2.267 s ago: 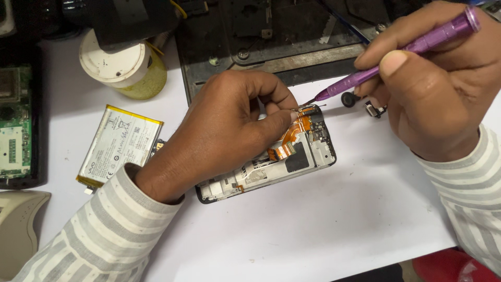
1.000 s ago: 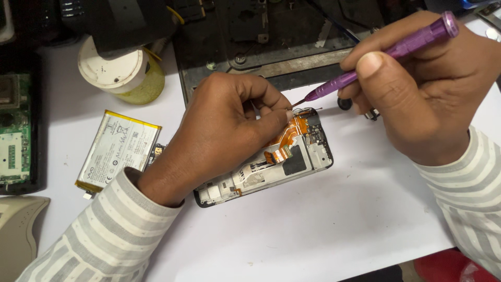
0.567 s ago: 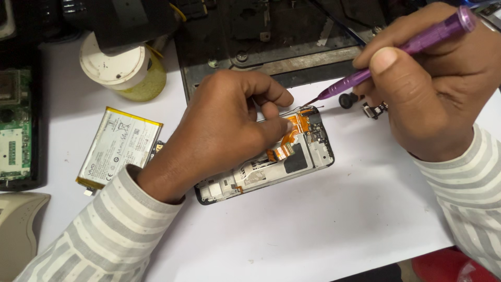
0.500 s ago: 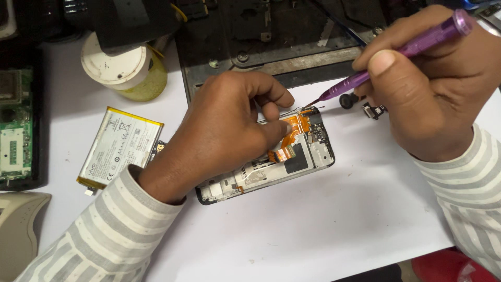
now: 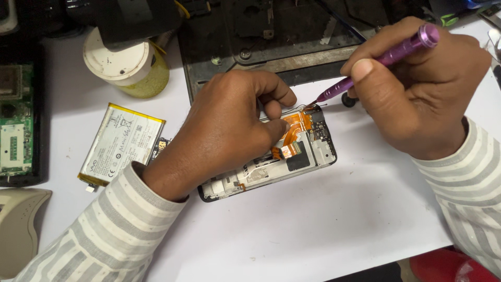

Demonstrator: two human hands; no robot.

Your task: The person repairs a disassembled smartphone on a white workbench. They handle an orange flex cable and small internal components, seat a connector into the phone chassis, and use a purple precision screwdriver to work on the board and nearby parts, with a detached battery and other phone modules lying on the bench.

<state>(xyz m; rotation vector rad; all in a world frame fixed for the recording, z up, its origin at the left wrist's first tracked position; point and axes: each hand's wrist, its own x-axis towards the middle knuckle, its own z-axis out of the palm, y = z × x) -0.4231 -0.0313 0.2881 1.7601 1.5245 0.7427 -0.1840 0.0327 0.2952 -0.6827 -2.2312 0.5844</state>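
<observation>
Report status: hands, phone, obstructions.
Left hand pins opened phone. Right hand grips purple screwdriver, tip at phone's top corner. Nothing blocking.

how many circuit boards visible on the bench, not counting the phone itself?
1. A green circuit board sits at the far left edge, inside a black housing, left of the loose battery. More may be hidden under the left hand or out of frame.

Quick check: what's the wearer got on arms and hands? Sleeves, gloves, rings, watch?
Both arms wear long sleeves of a knit with horizontal grey and off-white stripes, ending in ribbed cuffs at the wrists. The left sleeve and the right sleeve match. The left hand and the right hand are bare: no gloves. No ring, watch or wrist strap shows on the visible parts.
</observation>
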